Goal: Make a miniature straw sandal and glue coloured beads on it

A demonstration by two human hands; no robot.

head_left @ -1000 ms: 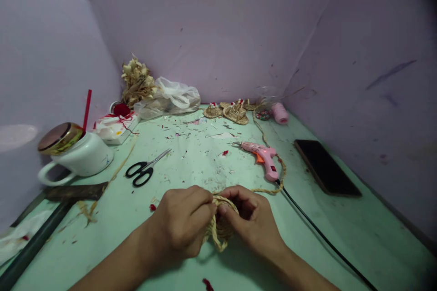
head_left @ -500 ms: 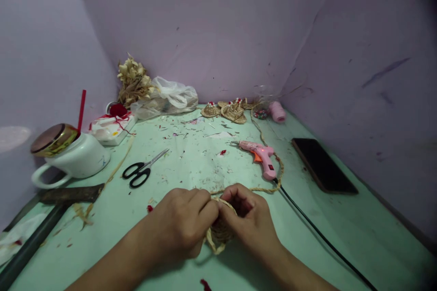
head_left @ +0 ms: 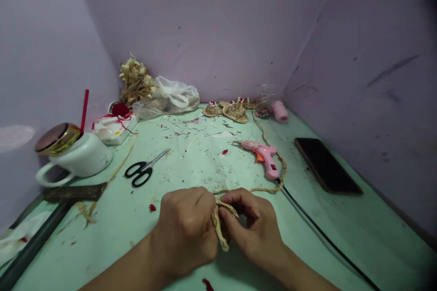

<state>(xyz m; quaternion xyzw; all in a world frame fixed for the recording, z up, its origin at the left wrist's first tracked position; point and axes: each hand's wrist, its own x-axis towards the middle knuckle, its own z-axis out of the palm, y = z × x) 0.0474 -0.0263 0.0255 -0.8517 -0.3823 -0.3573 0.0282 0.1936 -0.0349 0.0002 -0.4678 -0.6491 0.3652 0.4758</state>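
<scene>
braided straw piece (head_left: 221, 232) sits between the two hands at the near middle of the green tabletop (head_left: 191, 159), touching both. left hand (head_left: 187, 227) is curled narrow, knuckles up, closed on the piece's left side; its fingertips are hidden. right hand (head_left: 254, 220) pinches the right rim, thumb on the near side, index over the top, other fingers bent behind. one braid end hangs down between them.

a loose braided strand (head_left: 266, 189) runs past the right hand, loops beside the grip of the pink glue gun (head_left: 262, 154), crosses the black cable (head_left: 317, 225) and goes on to the back. whether it joins the held piece, can't tell; fingers cover that spot.

risks, my judgement: a hard tug on that strand could snag the cable or swing the gun round, since the loop lies right against it. nozzle (head_left: 237, 142) points left, beyond the hands; if it's hot (can't tell), a forward reach could mean a burn. a slack right pinch could let the rim slip and the coil spring loose. too tight a left grip could flatten it, as dry straw probably creases easily.

red scrap (head_left: 152, 208) near the left hand could stick to any wet glue. scissors (head_left: 143, 173) lie apart from the hands, blades spread a little, so a careless left reach could nick a finger.
</scene>
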